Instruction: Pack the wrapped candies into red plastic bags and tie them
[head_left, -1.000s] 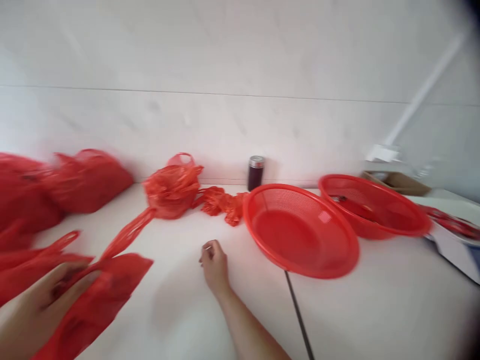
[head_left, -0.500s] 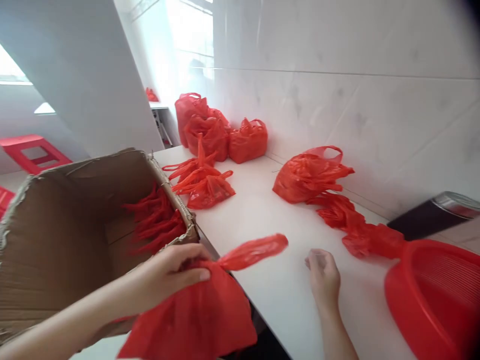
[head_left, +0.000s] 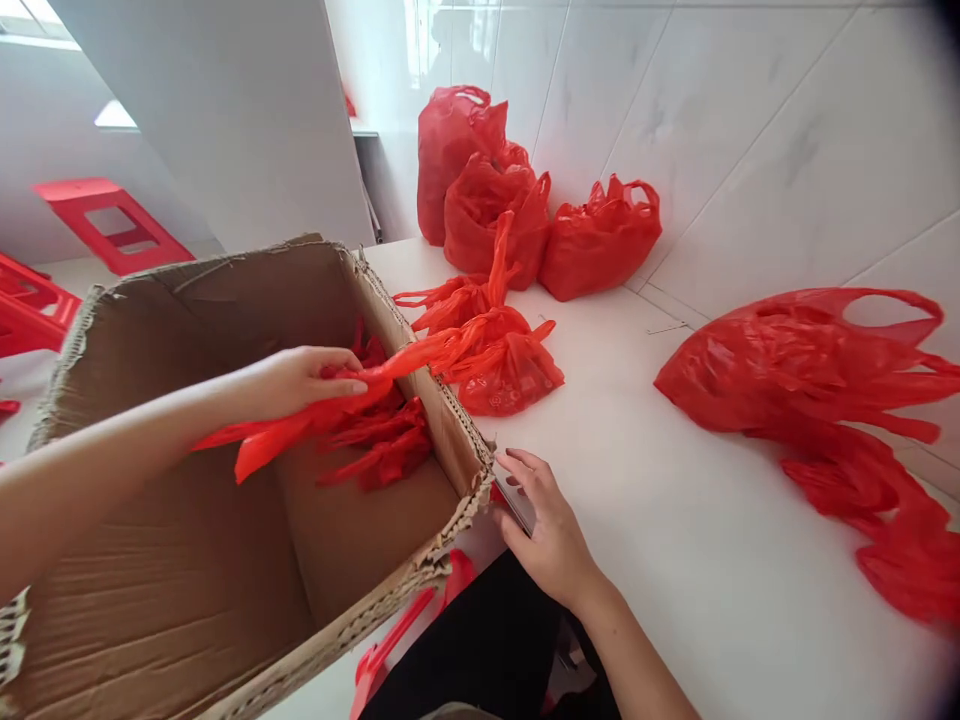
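Observation:
My left hand (head_left: 319,378) is closed on a red plastic bag (head_left: 259,450), gathered thin, over the inside of a cardboard box (head_left: 225,600). One end of the bag stretches right across the box's rim. Below it, several red bags (head_left: 390,450) lie bunched on the box floor. My right hand (head_left: 544,525) is empty with its fingers apart, at the table's edge beside the box's near right corner. Small knotted red bags (head_left: 510,375) sit on the white table (head_left: 637,530) just past the box.
Full red bags (head_left: 487,210) stand against the tiled wall. Another red bag (head_left: 787,350) with crumpled bags (head_left: 892,510) trailing from it lies at the right. Red stools (head_left: 120,225) stand on the floor at the left. The box has torn, ragged rims.
My left hand has carried the red bag from the box's near right corner up and over its inside. My right hand has come left to the table's edge. The view has turned left.

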